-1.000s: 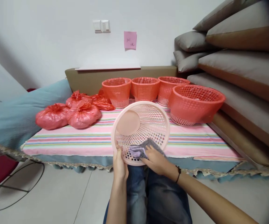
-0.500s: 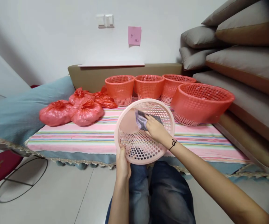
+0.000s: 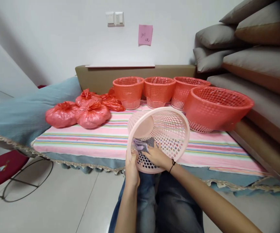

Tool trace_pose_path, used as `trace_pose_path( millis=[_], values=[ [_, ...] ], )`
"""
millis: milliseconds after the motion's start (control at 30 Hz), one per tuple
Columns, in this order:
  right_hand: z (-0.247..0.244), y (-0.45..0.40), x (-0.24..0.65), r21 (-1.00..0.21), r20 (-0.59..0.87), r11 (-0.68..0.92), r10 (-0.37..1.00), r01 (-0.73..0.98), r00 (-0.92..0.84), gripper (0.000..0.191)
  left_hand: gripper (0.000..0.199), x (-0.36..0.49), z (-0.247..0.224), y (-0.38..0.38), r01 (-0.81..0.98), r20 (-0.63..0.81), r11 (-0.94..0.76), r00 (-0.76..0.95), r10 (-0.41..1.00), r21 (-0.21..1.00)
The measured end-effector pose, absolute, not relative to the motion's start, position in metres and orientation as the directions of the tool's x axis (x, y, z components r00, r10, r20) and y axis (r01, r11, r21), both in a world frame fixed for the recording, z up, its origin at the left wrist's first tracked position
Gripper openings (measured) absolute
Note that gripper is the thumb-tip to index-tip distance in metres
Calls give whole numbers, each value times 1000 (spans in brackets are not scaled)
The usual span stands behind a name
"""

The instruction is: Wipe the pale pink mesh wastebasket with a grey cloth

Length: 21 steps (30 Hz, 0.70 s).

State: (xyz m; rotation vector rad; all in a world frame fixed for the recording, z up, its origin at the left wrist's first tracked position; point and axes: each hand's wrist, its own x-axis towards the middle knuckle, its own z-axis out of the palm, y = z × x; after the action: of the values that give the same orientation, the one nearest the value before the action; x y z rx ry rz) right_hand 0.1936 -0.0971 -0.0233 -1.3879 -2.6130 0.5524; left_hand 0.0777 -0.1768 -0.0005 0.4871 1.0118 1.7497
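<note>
A pale pink plastic basket point(image 3: 171, 113) with holed walls is tilted over my knees, its mouth facing me. My left hand point(image 3: 132, 168) grips its rim at the lower left, thumb on the near side. Inside the basket, my right hand point(image 3: 156, 156) presses a grey and purple cloth point(image 3: 143, 145) against the lower left wall. The fingers of that hand lie over the cloth and partly hide it. A dark cord bracelet point(image 3: 172, 164) circles my right wrist.
Several red baskets lined with film, one red basket point(image 3: 218, 110) nearest, stand on the striped cloth cover point(image 3: 81, 142). Tied red plastic bags point(image 3: 93, 115) sit at the left. Grey cushions point(image 3: 256, 64) are stacked at the right. A red stool point(image 3: 4, 170) stands at lower left.
My right hand has moved the cloth from the basket's upper middle down to its lower left wall. The basket has turned, showing more of its left outer side.
</note>
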Motion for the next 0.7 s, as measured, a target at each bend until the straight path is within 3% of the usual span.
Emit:
trace_pose_path(
  millis=[100, 233, 300, 400, 567, 700],
  values=[
    [-22, -96, 193, -281, 81, 636, 762, 719, -643, 50, 62, 78, 7, -178, -615, -168, -125, -397, 902, 778],
    [-27, -82, 194, -317, 19, 653, 730, 688, -683, 52, 63, 76, 10, -180, -624, -174, -134, -407, 896, 770],
    [-31, -77, 192, -377, -43, 572, 775, 729, -630, 59, 60, 75, 6, -180, -608, -173, -130, -413, 894, 783],
    [-35, -81, 184, -538, -56, 454, 821, 710, -567, 54, 53, 75, -4, -178, -542, -125, -134, -415, 901, 830],
    [-23, -111, 174, -906, 110, 319, 812, 279, -573, 50, 48, 78, -8, -175, -482, -77, -157, -431, 899, 862],
    [-1, -136, 197, -928, 157, 344, 712, 145, -684, 46, 53, 72, -1, -173, -563, -149, -131, -423, 894, 816]
  ],
)
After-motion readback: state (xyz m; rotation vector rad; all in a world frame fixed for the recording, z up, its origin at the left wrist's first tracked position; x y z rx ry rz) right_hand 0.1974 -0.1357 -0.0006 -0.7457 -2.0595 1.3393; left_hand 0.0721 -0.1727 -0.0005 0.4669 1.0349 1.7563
